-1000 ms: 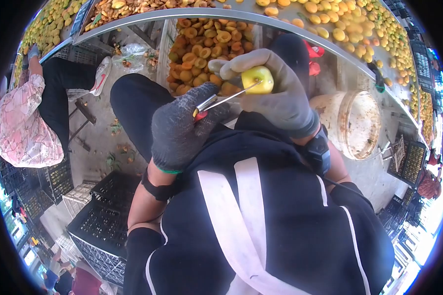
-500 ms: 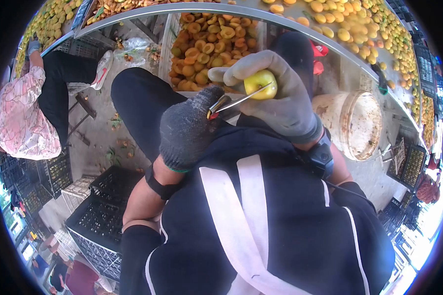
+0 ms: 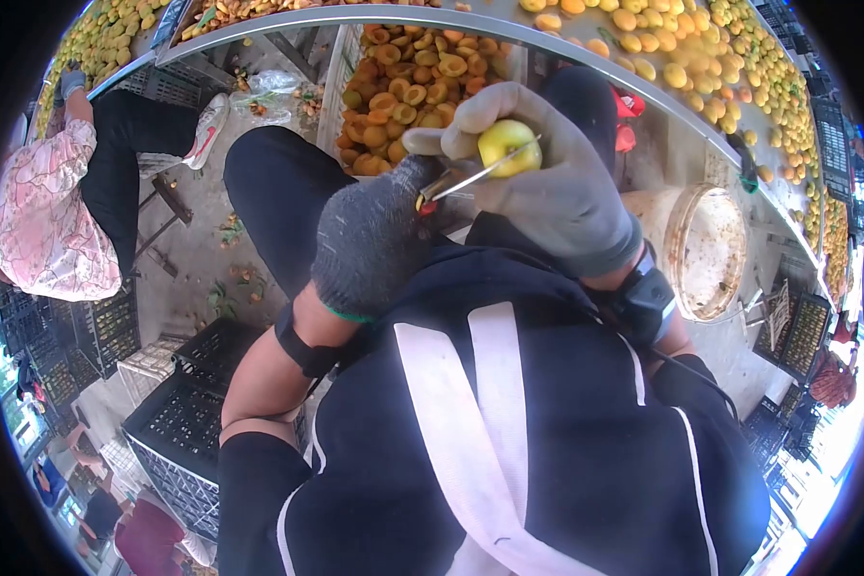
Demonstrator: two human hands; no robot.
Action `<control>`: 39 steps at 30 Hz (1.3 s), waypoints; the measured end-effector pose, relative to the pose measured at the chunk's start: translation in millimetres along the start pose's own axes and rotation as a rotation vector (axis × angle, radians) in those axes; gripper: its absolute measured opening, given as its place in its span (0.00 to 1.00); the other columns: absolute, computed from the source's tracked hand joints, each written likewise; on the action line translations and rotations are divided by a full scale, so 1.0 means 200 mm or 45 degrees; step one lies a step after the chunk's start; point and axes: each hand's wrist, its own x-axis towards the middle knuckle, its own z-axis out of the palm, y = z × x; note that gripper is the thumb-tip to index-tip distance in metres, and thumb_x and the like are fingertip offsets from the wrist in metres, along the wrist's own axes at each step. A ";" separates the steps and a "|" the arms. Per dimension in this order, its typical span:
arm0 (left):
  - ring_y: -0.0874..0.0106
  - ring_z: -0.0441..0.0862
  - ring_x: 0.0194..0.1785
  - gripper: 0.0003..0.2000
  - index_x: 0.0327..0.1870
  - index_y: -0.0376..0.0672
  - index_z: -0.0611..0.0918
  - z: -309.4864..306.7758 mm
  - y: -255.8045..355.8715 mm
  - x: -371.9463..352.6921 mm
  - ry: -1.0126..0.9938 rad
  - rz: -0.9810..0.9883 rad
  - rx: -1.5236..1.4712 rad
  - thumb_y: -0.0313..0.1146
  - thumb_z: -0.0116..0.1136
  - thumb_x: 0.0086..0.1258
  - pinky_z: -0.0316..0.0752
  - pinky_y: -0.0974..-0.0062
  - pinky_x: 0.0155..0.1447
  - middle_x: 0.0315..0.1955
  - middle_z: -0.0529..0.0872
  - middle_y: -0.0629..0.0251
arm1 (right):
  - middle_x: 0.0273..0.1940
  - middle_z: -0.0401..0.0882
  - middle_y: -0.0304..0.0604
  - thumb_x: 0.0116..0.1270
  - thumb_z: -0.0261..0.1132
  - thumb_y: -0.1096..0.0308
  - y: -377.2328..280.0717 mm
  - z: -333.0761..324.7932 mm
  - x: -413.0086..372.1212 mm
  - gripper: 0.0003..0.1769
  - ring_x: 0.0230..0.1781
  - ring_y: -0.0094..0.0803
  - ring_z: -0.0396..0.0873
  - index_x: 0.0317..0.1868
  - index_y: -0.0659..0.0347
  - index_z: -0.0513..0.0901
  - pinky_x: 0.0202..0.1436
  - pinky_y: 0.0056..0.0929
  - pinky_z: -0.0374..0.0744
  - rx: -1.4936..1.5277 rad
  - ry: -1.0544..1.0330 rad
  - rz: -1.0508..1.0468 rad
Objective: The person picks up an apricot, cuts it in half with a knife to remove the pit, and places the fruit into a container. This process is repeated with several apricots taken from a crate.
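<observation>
**A:** ok so what's each hand up to here?

**B:** Left hand [image 3: 370,245], dark knit glove, is closed around the handle end of a small knife [image 3: 480,178]. You mostly just see the blade and a bit of red and yellow by the fingers. Right hand [image 3: 557,197], pale grey glove, has its fingers curled round a yellow-green fruit [image 3: 511,150], with one finger poking out towards the left hand.

**A:** is the knife touching the fruit?

**B:** Yep, the blade lies slantwise across the front of it. Can't tell how deep it goes, tbh. The fruit is up in the air in the right hand, out past the person's lap.

**A:** and what's around them?

**B:** Just beyond the hands there's a pale crate [image 3: 332,91] loaded with orange halved fruit [image 3: 408,94]. A metal-edged table [image 3: 509,31] curves above that, with loads of loose yellow fruit [image 3: 677,72] on its right part. A grubby whitish bucket [image 3: 708,252] is on the floor off to the right, and a black crate [image 3: 178,422] is by the left elbow.

**A:** anyone else about?

**B:** Someone in a pink patterned top [image 3: 53,221] over on the left, one gloved hand [image 3: 71,81] at the table edge, well apart from our person's hands. More people lower left, too small to make out much.
</observation>
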 end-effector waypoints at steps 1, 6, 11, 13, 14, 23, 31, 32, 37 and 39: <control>0.55 0.84 0.32 0.14 0.50 0.44 0.80 0.01 -0.01 0.00 0.003 0.000 -0.002 0.35 0.63 0.63 0.78 0.61 0.35 0.28 0.85 0.54 | 0.48 0.79 0.41 0.55 0.63 0.85 0.01 0.01 0.00 0.22 0.57 0.31 0.78 0.51 0.62 0.75 0.55 0.24 0.78 0.175 0.007 -0.001; 0.54 0.84 0.33 0.16 0.50 0.43 0.79 0.05 -0.04 0.04 0.130 0.057 -0.227 0.36 0.64 0.63 0.78 0.62 0.35 0.27 0.84 0.53 | 0.49 0.79 0.42 0.56 0.62 0.86 0.04 0.02 0.03 0.23 0.54 0.32 0.79 0.53 0.62 0.74 0.51 0.22 0.79 -0.495 0.107 -0.384; 0.53 0.84 0.34 0.14 0.49 0.43 0.79 0.05 -0.03 0.04 0.143 0.124 -0.165 0.34 0.61 0.65 0.78 0.60 0.36 0.29 0.84 0.52 | 0.49 0.79 0.42 0.56 0.62 0.86 -0.02 0.05 0.00 0.26 0.51 0.28 0.79 0.56 0.62 0.73 0.55 0.23 0.77 -0.139 -0.021 -0.113; 0.53 0.84 0.35 0.13 0.49 0.44 0.80 0.07 -0.03 0.06 0.216 0.160 -0.143 0.34 0.61 0.65 0.78 0.60 0.37 0.30 0.85 0.52 | 0.50 0.79 0.43 0.54 0.64 0.84 -0.02 0.08 0.01 0.27 0.52 0.27 0.79 0.57 0.64 0.73 0.59 0.24 0.75 0.115 0.040 -0.094; 0.52 0.84 0.35 0.13 0.49 0.43 0.79 0.07 -0.03 0.07 0.239 0.147 -0.162 0.33 0.61 0.65 0.78 0.60 0.37 0.30 0.84 0.52 | 0.50 0.79 0.43 0.54 0.64 0.84 -0.01 0.08 0.02 0.27 0.52 0.27 0.79 0.57 0.64 0.73 0.59 0.24 0.75 0.112 0.031 -0.093; 0.52 0.84 0.35 0.10 0.45 0.42 0.80 0.17 -0.17 0.10 0.305 0.099 -0.203 0.34 0.61 0.66 0.78 0.59 0.37 0.30 0.84 0.51 | 0.52 0.79 0.43 0.59 0.61 0.83 0.06 0.03 0.09 0.27 0.58 0.33 0.76 0.61 0.66 0.71 0.64 0.31 0.74 -0.178 0.091 -0.111; 0.54 0.84 0.33 0.09 0.39 0.39 0.82 0.04 -0.07 0.13 0.250 -0.004 -0.399 0.35 0.63 0.67 0.76 0.63 0.35 0.28 0.84 0.52 | 0.53 0.79 0.42 0.68 0.62 0.74 0.03 -0.04 0.15 0.16 0.55 0.29 0.76 0.56 0.64 0.77 0.60 0.30 0.73 0.302 0.119 -0.128; 0.58 0.85 0.31 0.08 0.39 0.38 0.82 0.02 -0.06 0.14 0.312 0.046 -0.338 0.33 0.63 0.67 0.76 0.65 0.35 0.28 0.85 0.54 | 0.53 0.79 0.42 0.69 0.62 0.72 0.03 -0.04 0.14 0.15 0.53 0.28 0.77 0.56 0.64 0.77 0.59 0.30 0.74 0.307 0.128 -0.108; 0.82 0.80 0.27 0.10 0.43 0.37 0.84 -0.12 -0.01 0.13 0.360 -0.493 -1.214 0.35 0.63 0.70 0.72 0.80 0.29 0.27 0.84 0.68 | 0.54 0.77 0.46 0.75 0.51 0.43 0.00 -0.23 0.15 0.30 0.50 0.35 0.78 0.59 0.62 0.73 0.55 0.34 0.78 1.001 -0.132 0.065; 0.84 0.78 0.26 0.08 0.44 0.38 0.84 -0.14 0.00 0.14 0.254 -0.536 -1.131 0.32 0.62 0.70 0.69 0.83 0.27 0.24 0.82 0.71 | 0.54 0.77 0.46 0.75 0.53 0.45 -0.03 -0.16 0.12 0.28 0.51 0.37 0.78 0.60 0.62 0.72 0.57 0.36 0.77 0.896 0.048 0.030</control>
